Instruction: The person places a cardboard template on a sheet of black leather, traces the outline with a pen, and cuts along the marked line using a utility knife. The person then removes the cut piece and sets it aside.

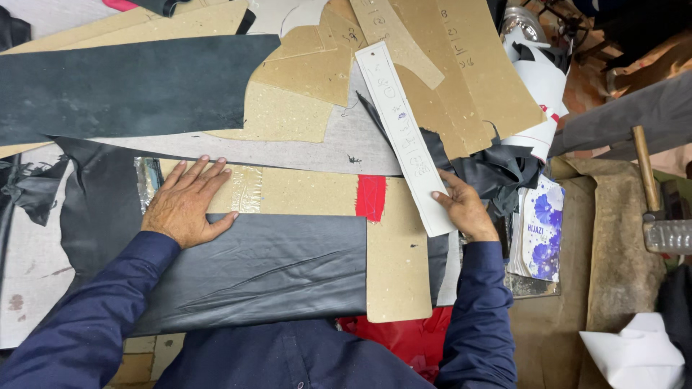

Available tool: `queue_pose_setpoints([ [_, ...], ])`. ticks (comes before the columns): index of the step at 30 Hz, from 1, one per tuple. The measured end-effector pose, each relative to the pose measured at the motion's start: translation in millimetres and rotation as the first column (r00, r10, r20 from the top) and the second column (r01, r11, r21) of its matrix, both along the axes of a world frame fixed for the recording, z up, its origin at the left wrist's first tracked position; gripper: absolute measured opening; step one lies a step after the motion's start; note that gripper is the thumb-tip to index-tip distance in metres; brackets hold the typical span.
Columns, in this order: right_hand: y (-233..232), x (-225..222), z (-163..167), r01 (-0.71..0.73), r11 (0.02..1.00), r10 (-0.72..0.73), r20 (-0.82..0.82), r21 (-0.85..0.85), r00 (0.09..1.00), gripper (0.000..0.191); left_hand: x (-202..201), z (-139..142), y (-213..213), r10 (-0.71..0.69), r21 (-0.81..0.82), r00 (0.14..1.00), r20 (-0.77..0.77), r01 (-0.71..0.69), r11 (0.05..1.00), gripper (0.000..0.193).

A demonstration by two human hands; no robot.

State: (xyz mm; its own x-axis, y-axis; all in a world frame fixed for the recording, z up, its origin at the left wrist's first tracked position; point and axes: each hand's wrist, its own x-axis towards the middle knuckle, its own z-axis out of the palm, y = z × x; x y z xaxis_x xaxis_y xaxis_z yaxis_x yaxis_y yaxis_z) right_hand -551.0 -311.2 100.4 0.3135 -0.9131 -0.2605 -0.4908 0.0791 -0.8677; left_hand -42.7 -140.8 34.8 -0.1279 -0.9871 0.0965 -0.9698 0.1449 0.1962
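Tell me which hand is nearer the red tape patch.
Right. The right hand holds the white strip just right of the red tape patch; the left hand presses the cardboard far left.

Left hand (186, 204) flat, palm down, fingers spread toward 1 o'clock; right hand (463, 210) curled in pinch, fingers toward 10 o'clock; both sleeved forearms converge at 6 o'clock.
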Motion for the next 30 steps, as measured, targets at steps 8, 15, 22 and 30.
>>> queue_pose_setpoints([
  [8, 24, 23, -24, 0.035, 0.978, -0.076, -0.196, -0.207, 0.978, 0.059, 3, 5, 2, 0.001, 0.007, 1.000, 0.016, -0.001, 1.000, 0.082],
  [15, 23, 49, 8, 0.011, 0.883, -0.222, -0.398, -0.469, 0.890, 0.050, 6, 7, 3, 0.001, 0.021, 1.000, 0.020, -0.001, 1.000, 0.082],
  [22, -9, 51, 37, -0.071, 0.788, -0.268, -0.445, -0.612, 0.854, 0.047, 9, 5, 3, -0.006, 0.003, 1.000, 0.008, 0.006, 1.000, 0.083],
  [30, -57, 31, 23, -0.039, 0.847, -0.344, -0.602, -0.531, 0.721, 0.050, 11, 4, -2, 0.000, 0.054, 1.000, -0.002, 0.000, 0.999, 0.084],
])
